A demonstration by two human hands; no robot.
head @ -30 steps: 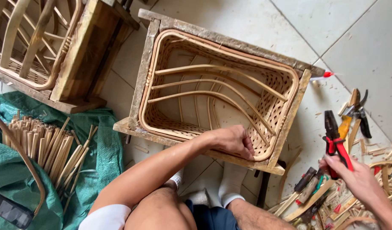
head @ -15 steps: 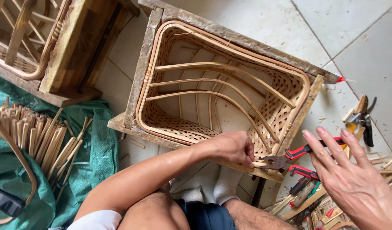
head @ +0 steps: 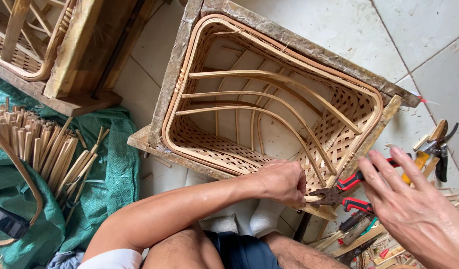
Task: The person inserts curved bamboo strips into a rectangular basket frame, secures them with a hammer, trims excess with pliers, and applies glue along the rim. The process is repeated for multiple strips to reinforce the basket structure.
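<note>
A woven bamboo basket [head: 339, 124] with three curved ribs sits inside a rough wooden frame [head: 299, 42] on the tiled floor. My left hand [head: 282, 180] is closed on the basket's near rim. Red-handled pliers [head: 351, 192] lie at that rim, their dark jaws right beside my left fingertips. My right hand [head: 414, 209] hovers over the pliers' handles with its fingers spread, holding nothing. My knees and white socks show below the frame.
A bundle of bamboo strips [head: 45, 149] lies on a green tarp [head: 115, 164] at the left. A second basket in a wooden frame [head: 75, 60] stands at the upper left. Pruning shears [head: 439, 149] and several other tools and offcuts lie at the right.
My right hand carried the red pliers from the tool pile to the basket rim, let them go and opened. My left hand stayed on the rim. The camera moved closer.
</note>
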